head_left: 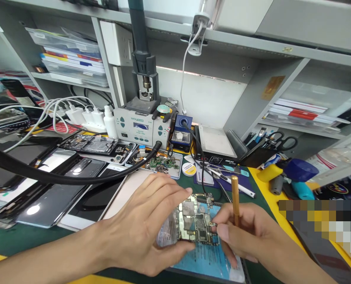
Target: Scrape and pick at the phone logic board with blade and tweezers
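Note:
A phone circuit board (189, 221) is held above a blue sheet (203, 262) on the bench. My left hand (145, 223) spans it from the left, index finger at the upper edge and thumb at the lower edge. My right hand (249, 232) is closed around a slim gold-coloured rod-shaped tool (235, 197), whose upper end sticks up between the fingers. The tool's working end is hidden by the hand. Thumb and fingertips of that hand are at the board's right edge.
Behind the hands stand a hot air station (141, 128) and a tray of circuit boards (175, 163). Several phones (63, 193) lie at left, under a thick black hose (89, 180). Tweezers and pens (237, 185) lie at right, near a blue-capped bottle (301, 170).

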